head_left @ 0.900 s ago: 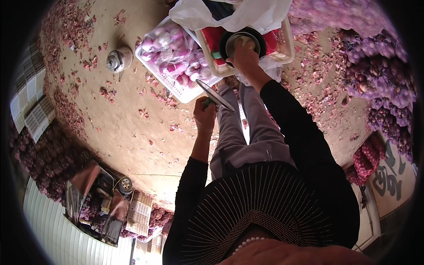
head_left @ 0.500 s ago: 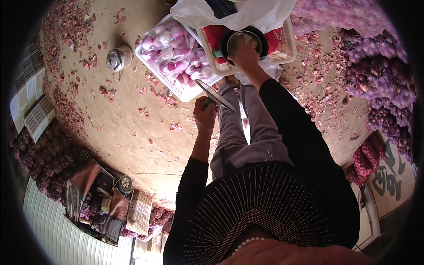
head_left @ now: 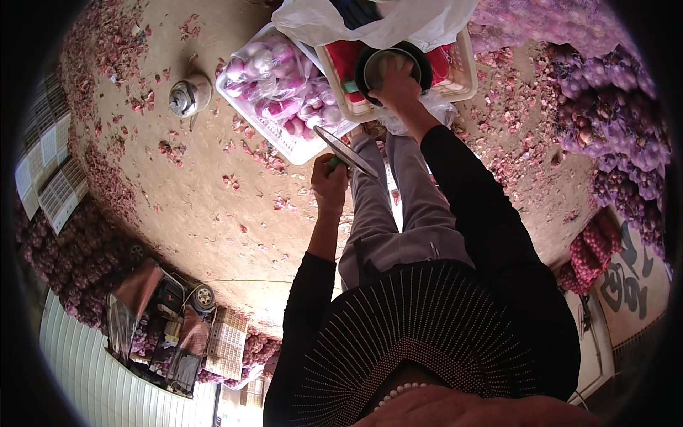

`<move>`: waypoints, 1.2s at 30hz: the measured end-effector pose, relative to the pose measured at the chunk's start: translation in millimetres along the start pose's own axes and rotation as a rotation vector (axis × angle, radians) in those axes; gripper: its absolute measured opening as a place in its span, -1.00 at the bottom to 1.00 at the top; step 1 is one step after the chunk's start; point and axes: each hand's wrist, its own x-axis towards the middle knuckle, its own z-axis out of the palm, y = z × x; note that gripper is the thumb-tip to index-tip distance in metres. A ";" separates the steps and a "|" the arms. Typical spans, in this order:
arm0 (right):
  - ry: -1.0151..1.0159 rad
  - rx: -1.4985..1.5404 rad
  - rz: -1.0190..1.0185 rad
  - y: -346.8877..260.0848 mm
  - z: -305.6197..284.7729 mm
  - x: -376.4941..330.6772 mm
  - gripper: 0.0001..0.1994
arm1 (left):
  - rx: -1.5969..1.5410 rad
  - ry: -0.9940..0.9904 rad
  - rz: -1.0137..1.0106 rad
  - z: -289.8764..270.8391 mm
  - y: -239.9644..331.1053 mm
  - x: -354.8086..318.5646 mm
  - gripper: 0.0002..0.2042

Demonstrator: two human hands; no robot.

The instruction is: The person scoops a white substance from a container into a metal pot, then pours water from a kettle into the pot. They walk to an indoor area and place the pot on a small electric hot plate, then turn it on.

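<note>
My left hand [head_left: 329,188] is closed round the green knob [head_left: 333,164] of a round, thin pot lid [head_left: 348,152], tilted almost edge-on in front of my legs. A dark-rimmed pot [head_left: 422,71] with a green handle part [head_left: 351,87] rests in a cream plastic crate [head_left: 466,67] with red material [head_left: 440,64]. Inside the pot is my right hand [head_left: 398,87], its fingers curled; what they hold, if anything, is hidden. Left of that crate stands a white crate [head_left: 302,151] of purple onions [head_left: 274,78] under clear plastic film.
A metal canister [head_left: 189,96] stands on the floor [head_left: 185,206], where dry onion skins lie scattered. White plastic sheeting [head_left: 299,21] drapes over the cream crate's far side. Netted onion sacks [head_left: 605,114] are stacked at the right. A loaded vehicle [head_left: 167,313] is at the lower left.
My right hand has shifted slightly within the pot. My left hand and the lid stay almost where they were.
</note>
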 end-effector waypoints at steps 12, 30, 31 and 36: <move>0.095 0.008 -0.038 4.2 -6.0 3.4 -0.08 | -0.058 -0.011 0.049 16.5 12.8 22.1 -0.84; 0.076 -0.047 -0.031 -2.2 8.6 11.6 -0.46 | -0.017 -0.010 0.010 11.3 10.8 18.3 -0.84; 0.084 -0.040 -0.023 -0.8 10.5 13.2 -0.47 | -0.017 -0.008 0.010 10.7 11.3 18.3 -0.84; 0.091 -0.104 -0.026 1.0 9.4 12.9 -0.49 | -0.006 0.016 -0.002 8.7 11.4 19.2 -0.84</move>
